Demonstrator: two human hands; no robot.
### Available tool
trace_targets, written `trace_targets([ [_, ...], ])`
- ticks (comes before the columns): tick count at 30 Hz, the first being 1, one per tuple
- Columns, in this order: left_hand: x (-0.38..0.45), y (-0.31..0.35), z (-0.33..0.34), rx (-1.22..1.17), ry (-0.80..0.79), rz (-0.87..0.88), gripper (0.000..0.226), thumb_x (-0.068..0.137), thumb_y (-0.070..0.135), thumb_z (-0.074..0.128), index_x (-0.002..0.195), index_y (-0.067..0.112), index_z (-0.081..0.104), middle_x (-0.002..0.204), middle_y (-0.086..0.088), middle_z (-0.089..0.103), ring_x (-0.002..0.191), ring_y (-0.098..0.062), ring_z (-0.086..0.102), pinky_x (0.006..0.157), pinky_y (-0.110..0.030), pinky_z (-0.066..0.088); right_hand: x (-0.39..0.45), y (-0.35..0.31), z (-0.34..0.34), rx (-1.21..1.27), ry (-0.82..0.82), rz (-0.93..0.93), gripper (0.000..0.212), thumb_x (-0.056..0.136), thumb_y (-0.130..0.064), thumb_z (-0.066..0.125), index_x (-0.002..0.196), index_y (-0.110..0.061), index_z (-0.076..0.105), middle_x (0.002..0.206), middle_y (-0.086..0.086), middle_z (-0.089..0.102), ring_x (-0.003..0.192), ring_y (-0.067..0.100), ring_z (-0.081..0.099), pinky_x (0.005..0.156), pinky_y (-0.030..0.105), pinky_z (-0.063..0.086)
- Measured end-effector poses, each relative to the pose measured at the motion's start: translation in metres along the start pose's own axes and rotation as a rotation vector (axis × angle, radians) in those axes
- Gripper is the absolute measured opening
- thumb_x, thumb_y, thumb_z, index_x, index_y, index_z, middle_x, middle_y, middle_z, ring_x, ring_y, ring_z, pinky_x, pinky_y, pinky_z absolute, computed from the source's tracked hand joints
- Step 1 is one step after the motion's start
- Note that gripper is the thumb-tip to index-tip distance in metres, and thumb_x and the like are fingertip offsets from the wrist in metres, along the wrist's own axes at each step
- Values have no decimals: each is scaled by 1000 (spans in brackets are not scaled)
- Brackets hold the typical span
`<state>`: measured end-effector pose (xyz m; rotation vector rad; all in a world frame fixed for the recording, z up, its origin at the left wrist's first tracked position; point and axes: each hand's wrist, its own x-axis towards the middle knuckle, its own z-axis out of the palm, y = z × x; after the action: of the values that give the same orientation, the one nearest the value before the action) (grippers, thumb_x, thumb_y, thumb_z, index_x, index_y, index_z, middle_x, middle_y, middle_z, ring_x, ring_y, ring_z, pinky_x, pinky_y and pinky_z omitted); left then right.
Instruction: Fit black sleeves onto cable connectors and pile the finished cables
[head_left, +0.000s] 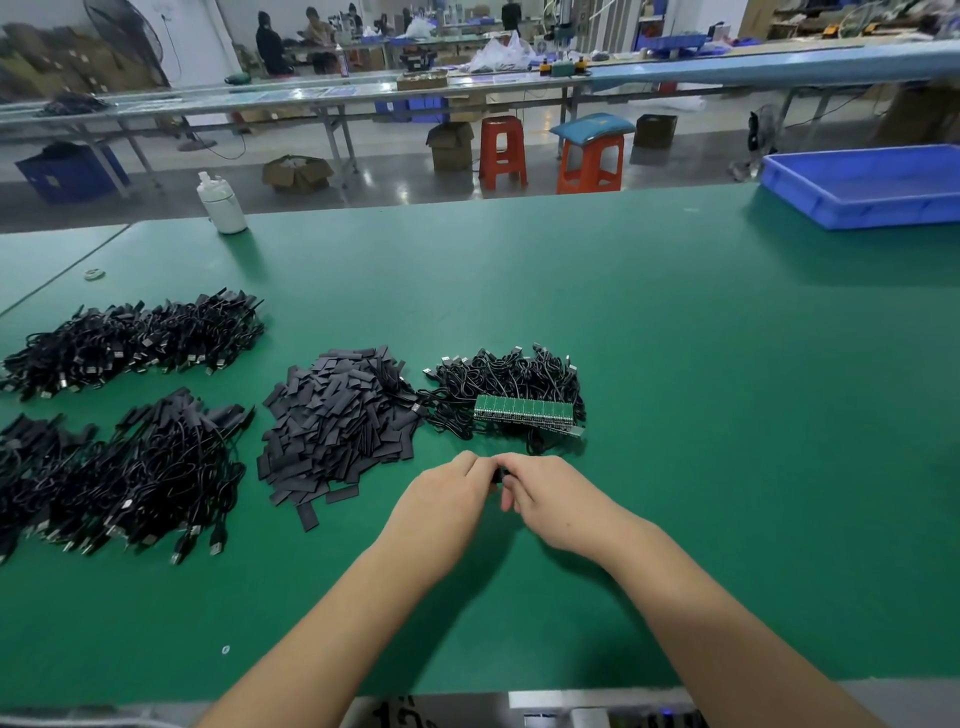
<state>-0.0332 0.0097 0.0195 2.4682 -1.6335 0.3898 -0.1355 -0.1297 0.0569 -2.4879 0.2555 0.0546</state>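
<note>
Left hand (447, 493): my grip pinches a small black piece (500, 475), frame centre.
Right hand (545, 493): my grip pinches the same piece.
Sleeves (337, 421): heaped left of centre on the bench (675, 364).

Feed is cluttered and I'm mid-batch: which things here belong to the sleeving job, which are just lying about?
Job: loose flat black sleeves heap; unsleeved black cable bundle with green boards; finished black cable piles; left hand and right hand pinching a small black piece.

Lying about: white plastic bottle; blue plastic tray.

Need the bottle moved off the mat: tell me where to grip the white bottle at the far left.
Grip the white bottle round its straight body, below the narrower cap, probably coming from the near side: it stands upright with bare green mat in front.
</note>
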Motion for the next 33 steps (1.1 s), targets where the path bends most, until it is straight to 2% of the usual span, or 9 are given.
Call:
trace_targets([
  [4,-1,2,3,-118,58,-69,53,67,10,86,106,23,53,93,4,54,55,-21,58,47,-30,44,3,-2,-2,-9,3,35,26,105,-21,39,99,-13,63,89,-1,72,79,19,63,78,33,49],
  [8,5,0,-6,-567,121,-280,64,87,19,71,138,32,35,125,11,48,92,-11,60,81,-28,50,3,-1,-4,144,12,100,23,104,-22,41,88,-22,59,75,-7,73,71,15,69,68,28,54],
  [10,6,3,-12,-891,170,-439,68,86,17,74,142,28,37,124,13,54,95,-3,62,84,-18,49,5,-1,-8,248,65,97,23,104,-22,41,88,-21,58,76,-6,75,68,8,69,68,25,52],
  [14,1,19,-13,-1428,-107,-536,30,97,13,60,127,13,58,114,-3,72,106,-12,68,95,-26,51,11,-3,-14,743,245,165,21,107,-17,40,97,-13,59,86,6,75,79,21,73,81,37,59],
  [17,-6,31,-11,-1490,-79,-600,15,96,6,60,110,10,64,91,-9,76,79,-20,73,74,-24,55,13,-10,-11,979,278,158,22,108,-15,38,97,-9,56,84,5,76,77,18,73,73,27,60],
  [21,-12,12,-18,-1291,44,-744,9,93,12,66,98,18,70,83,-5,73,64,-14,66,63,-27,53,16,-3,-2,897,328,160,14,103,-15,51,106,-12,65,100,2,75,91,10,70,85,22,55],
  [24,-27,-40,-31,-768,121,-779,13,90,28,70,102,27,74,90,6,71,79,-9,65,76,-28,53,6,26,8,333,331,215,20,100,-27,57,117,-24,66,112,-12,69,98,-1,62,93,20,48],
  [29,-55,-158,-56,-246,285,-958,46,89,33,70,126,6,62,114,-14,67,102,-30,63,93,-43,50,-25,86,45,-238,306,290,38,101,-34,52,135,-18,56,137,-4,56,131,14,46,113,31,33],
  [33,-73,-232,-59,-102,41,-1151,68,91,39,67,140,0,41,128,-25,55,114,-42,54,89,-49,51,-36,103,64,-331,349,274,41,100,-34,53,137,-16,57,143,-2,52,137,16,42,117,36,30],
])
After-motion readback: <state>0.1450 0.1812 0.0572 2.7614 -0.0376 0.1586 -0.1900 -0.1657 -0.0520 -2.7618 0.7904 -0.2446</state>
